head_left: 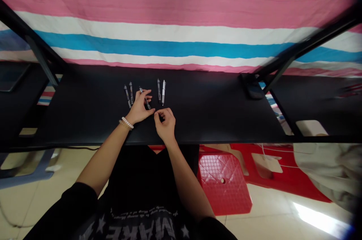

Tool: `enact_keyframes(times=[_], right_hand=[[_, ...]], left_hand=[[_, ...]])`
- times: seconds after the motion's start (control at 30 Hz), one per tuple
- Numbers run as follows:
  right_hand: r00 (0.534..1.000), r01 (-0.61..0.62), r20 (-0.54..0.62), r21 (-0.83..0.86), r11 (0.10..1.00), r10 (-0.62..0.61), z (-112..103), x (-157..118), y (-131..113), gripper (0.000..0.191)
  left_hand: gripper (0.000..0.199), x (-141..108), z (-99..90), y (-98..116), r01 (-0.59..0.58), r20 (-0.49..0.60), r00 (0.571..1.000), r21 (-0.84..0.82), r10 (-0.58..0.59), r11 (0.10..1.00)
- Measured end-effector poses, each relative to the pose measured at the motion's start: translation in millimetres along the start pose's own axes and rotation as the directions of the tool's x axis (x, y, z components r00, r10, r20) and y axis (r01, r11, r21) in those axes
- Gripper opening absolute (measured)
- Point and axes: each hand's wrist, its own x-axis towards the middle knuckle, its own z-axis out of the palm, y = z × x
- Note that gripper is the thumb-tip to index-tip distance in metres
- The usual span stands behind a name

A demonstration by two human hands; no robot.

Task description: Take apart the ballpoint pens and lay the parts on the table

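Two dark pens [131, 93] lie side by side on the black table [209, 108], left of my left hand [139, 108]. Another dark pen [148, 104] is under the fingers of my left hand, which are spread around it; a firm hold on it is not visible. My right hand [166, 122] is closed beside it, thumb and index finger pinched together, and whatever may be between them is too small to name. Beyond the right hand, a dark pen [158, 91] and a white pen [163, 92] lie next to each other, pointing away from me.
A black object [253, 87] lies at the right end of the table. Black metal frame bars [299, 49] rise at both sides. A striped cloth [169, 10] hangs behind the table. A red stool [223, 183] stands below the front edge.
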Motion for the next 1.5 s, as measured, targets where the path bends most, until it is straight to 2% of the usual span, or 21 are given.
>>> enact_keyframes(times=[0.2, 0.33, 0.7, 0.83, 1.2, 1.5], right_hand=[[1.000, 0.004, 0.013, -0.007, 1.000, -0.004, 0, 0, -1, 0.013], [1.000, 0.012, 0.011, 0.011, 1.000, -0.012, 0, 0, 0, 0.013], [1.000, 0.021, 0.017, -0.006, 1.000, -0.021, 0, 0, 0, 0.014], [0.999, 0.019, 0.031, -0.007, 1.000, -0.019, 0, 0, -1, 0.014], [0.999, 0.021, 0.043, -0.011, 1.000, -0.020, 0, 0, -2, 0.014], [0.999, 0.022, 0.046, -0.028, 0.999, -0.021, 0, 0, -1, 0.014]], left_hand=[[0.055, -1, 3.8, 12, 0.021, -0.088, 0.996, 0.171, -0.006, 0.985], [0.051, -3, 4.7, 20, -0.012, -0.085, 0.996, 0.278, 0.037, 0.960], [0.032, -3, 2.5, 31, -0.021, -0.063, 0.996, 0.473, 0.057, 0.881], [0.025, -4, 4.2, 34, -0.010, -0.051, 0.998, 0.484, 0.040, 0.875], [0.021, -3, 4.7, 35, -0.034, 0.011, 0.999, 0.490, 0.032, 0.871], [0.019, -3, 6.3, 34, -0.041, -0.007, 0.999, 0.485, 0.050, 0.873]])
